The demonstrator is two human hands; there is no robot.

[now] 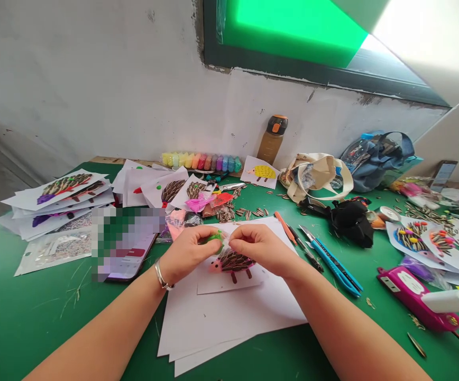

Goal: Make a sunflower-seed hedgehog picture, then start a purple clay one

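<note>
1. Green clay [219, 233], partly wrapped in clear plastic [227, 242], is held up over the middle of the desk [58, 328], between both hands.
2. By the left hand [198, 244] the green lump is pinched, thumb and fingers brought close together; a silver bracelet [160, 275] is worn on that wrist.
3. By the right hand [256, 247] the clear plastic is gripped narrowly between thumb and bent fingers.
4. Just below the fingers, a hedgehog picture [235, 262] with dark seed spines and a pink face is seen, partly hidden by the hands; its card is laid on stacked white sheets [198, 328].
5. To the right of the sheets, an orange pen [285, 227] and a blue cutter [334, 264] are set down.
6. Toward the desk's left edge, finished pictures [61, 193] are piled, and a phone [134, 259] is placed nearer the sheets.
7. Along the far edge, a row of coloured clay packs [203, 162] and a bottle [272, 140] are lined up by the wall.
8. Near the right edge, a magenta device [415, 296] is laid.
</note>
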